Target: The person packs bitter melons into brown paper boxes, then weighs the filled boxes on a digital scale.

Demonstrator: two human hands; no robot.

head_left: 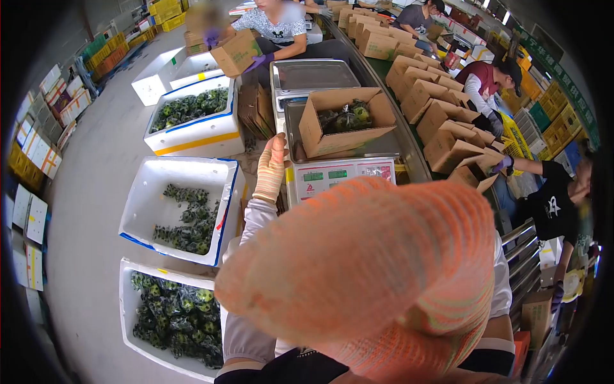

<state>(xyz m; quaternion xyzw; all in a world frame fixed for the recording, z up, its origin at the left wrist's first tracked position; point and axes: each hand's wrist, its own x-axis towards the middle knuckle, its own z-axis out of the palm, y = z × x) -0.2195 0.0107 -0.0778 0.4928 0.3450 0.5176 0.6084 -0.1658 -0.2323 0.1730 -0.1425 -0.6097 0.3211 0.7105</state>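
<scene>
My left hand [272, 168], in a striped glove with bare fingertips, is raised at the left edge of the scale [345, 182]; its fingers point upward and hold nothing visible. My right hand [364, 262], in an orange striped glove, looms large right before the camera and covers the lower middle; its fingers cannot be made out. On the scale's metal pan stands an open cardboard box [348, 142] with dark netted or bagged green produce [348, 117] inside. The scale's green displays are lit, and my right hand hides its lower front.
White foam boxes with bagged green produce [176, 320] line my left side; the middle foam box [144, 192] holds fewer. Beyond stands another scale [313, 75], where a person with purple gloves holds a cardboard box [236, 53]. Cardboard boxes [435, 112] fill the conveyor to the right, with people alongside.
</scene>
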